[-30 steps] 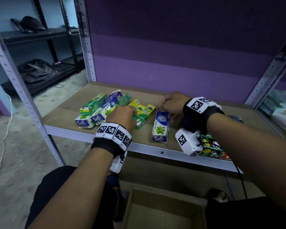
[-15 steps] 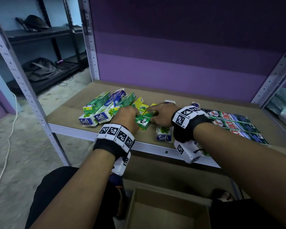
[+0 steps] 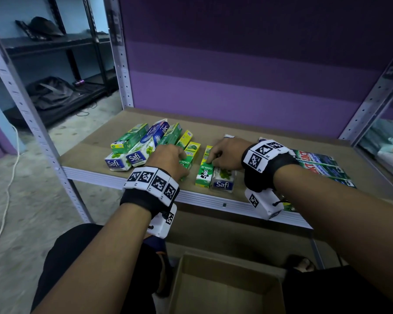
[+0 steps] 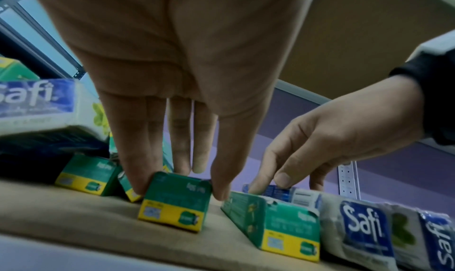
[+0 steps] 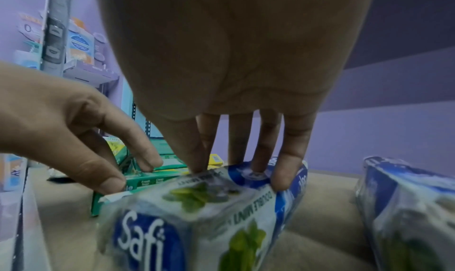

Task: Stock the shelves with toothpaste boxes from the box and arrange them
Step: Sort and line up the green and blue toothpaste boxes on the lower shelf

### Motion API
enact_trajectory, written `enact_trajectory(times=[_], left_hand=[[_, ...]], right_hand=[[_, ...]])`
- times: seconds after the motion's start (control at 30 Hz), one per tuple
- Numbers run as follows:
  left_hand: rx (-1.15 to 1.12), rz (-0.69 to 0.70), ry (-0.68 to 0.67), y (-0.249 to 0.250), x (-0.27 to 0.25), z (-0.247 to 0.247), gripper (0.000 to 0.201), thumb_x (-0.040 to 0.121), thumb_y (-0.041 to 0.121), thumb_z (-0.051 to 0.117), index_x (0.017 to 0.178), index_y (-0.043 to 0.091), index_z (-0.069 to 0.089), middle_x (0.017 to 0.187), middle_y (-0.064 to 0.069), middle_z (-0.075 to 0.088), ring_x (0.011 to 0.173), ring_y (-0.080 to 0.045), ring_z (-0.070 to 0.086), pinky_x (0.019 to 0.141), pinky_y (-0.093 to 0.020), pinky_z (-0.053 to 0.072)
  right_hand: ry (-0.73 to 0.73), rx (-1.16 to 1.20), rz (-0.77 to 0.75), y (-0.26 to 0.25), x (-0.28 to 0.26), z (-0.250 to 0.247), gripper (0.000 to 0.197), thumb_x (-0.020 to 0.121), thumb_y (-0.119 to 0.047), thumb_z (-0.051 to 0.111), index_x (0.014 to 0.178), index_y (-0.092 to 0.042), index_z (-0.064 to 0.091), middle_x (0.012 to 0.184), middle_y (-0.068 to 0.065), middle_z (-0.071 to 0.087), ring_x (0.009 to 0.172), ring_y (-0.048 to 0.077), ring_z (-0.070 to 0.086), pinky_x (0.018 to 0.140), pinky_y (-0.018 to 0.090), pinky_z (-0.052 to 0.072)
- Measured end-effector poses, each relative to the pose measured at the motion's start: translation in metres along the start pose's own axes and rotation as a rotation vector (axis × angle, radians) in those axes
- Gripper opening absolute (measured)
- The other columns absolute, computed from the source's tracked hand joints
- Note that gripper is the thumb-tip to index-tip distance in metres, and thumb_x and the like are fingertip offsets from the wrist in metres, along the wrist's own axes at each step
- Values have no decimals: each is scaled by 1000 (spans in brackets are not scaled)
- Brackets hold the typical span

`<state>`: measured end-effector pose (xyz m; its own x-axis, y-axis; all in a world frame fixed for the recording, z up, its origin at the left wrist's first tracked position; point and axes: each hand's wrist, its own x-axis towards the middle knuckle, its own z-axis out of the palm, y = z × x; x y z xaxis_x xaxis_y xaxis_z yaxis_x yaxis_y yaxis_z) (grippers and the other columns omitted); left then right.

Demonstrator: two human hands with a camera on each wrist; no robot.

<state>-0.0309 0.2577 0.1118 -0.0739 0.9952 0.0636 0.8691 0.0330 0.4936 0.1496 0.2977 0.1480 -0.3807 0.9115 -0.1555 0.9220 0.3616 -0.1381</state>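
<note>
Left hand (image 3: pixel 168 160) reaches down onto a green Darlie box (image 4: pixel 176 201) near the shelf (image 3: pixel 89 152) front edge, thumb on one long side and fingers (image 4: pixel 133 158) on the other, pinching it; box lies flat on the board. Right hand (image 3: pixel 227 155) is just right of it, fingers curled down over a white-blue Safi box (image 5: pixel 197 207), thumb on its left side and fingertips (image 5: pixel 285 174) on its right edge, gripping it across the top. A second Darlie box (image 3: pixel 204 173) lies between the two hands, touching the Safi box's left side; whether the right thumb also touches it, cannot tell. Left of the hands, a loose pile of boxes (image 3: pixel 141 143): two Safi ends facing near, green ones stacked tilted on top, small yellow-green ones at the pile's right. Right of the right hand, red-green long boxes (image 3: pixel 322 164) lie flat side by side, another Safi box (image 5: pixel 406 207) near the wrist. Open carton (image 3: pixel 225 286) sits on the floor below the shelf, between the person's knees. Purple wall (image 3: pixel 236 64) behind; dark rack (image 3: pixel 55 44) far left.
</note>
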Motion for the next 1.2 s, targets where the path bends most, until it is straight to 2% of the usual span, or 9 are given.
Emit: enact_trajectory(times=[0.2, 0.4, 0.53, 0.77, 0.87, 1.0, 1.07, 1.13, 1.2], left_hand=[[103, -1, 77, 4, -2, 7, 52, 77, 30, 78, 127, 24, 63, 127, -11, 59, 114, -27, 59, 90, -32, 48], [13, -70, 99, 3, -2, 7, 35, 75, 36, 79, 109, 30, 73, 115, -7, 67, 100, -26, 65, 83, -28, 49], [-130, -84, 91, -1, 0, 3, 30, 72, 35, 79, 102, 34, 76, 111, 0, 71, 93, -20, 67, 80, -23, 49], [-261, -25, 154, -3, 2, -14, 28, 74, 38, 77, 102, 35, 76, 94, 1, 75, 91, -18, 67, 91, -29, 53], [-296, -33, 187, -7, 4, -19, 26, 74, 38, 78, 100, 35, 77, 81, 5, 72, 87, -16, 68, 89, -25, 52], [-352, -31, 212, -14, 7, -23, 24, 75, 38, 77, 99, 34, 77, 79, 6, 73, 82, -16, 69, 88, -31, 55], [-397, -22, 228, -18, 8, -25, 24, 76, 36, 77, 99, 33, 77, 77, 5, 73, 77, -17, 69, 86, -33, 56], [-427, -16, 260, -21, 10, -28, 23, 76, 35, 77, 99, 33, 77, 78, 3, 73, 76, -18, 70, 84, -31, 57], [-429, -15, 323, -24, 12, -31, 24, 76, 36, 77, 99, 34, 77, 80, 4, 73, 80, -16, 69, 80, -25, 53]], right_hand=[[73, 34, 34, 2, -1, 0, 18, 86, -25, 65, 101, -34, 70, 102, -10, 65, 105, 18, 62, 93, 28, 50], [10, -62, 39, -4, 3, 8, 40, 89, -28, 59, 128, -37, 55, 125, 0, 62, 113, 25, 59, 95, 36, 52], [32, -66, 41, -3, 1, 11, 45, 91, -33, 59, 134, -40, 49, 130, 0, 60, 116, 24, 58, 93, 31, 49], [54, -5, 49, 5, -3, 7, 36, 94, -40, 59, 129, -33, 58, 130, -4, 61, 119, 20, 57, 100, 29, 45], [36, -74, 42, 1, -2, 8, 36, 94, -44, 57, 128, -33, 59, 131, -2, 60, 120, 23, 56, 100, 31, 43], [-48, -126, 28, -8, 3, 8, 38, 93, -32, 56, 131, -34, 56, 136, 4, 54, 118, 27, 57, 99, 39, 49], [-81, -163, 0, -13, 5, 8, 46, 92, -27, 54, 136, -39, 52, 142, 1, 51, 126, 27, 51, 102, 42, 48], [-92, -190, -23, -17, 8, 10, 49, 91, -23, 54, 135, -42, 52, 144, -4, 51, 132, 25, 45, 106, 42, 45], [-72, -139, -25, -20, 11, 10, 47, 88, -19, 57, 128, -43, 59, 135, -2, 58, 124, 24, 53, 101, 38, 49]])
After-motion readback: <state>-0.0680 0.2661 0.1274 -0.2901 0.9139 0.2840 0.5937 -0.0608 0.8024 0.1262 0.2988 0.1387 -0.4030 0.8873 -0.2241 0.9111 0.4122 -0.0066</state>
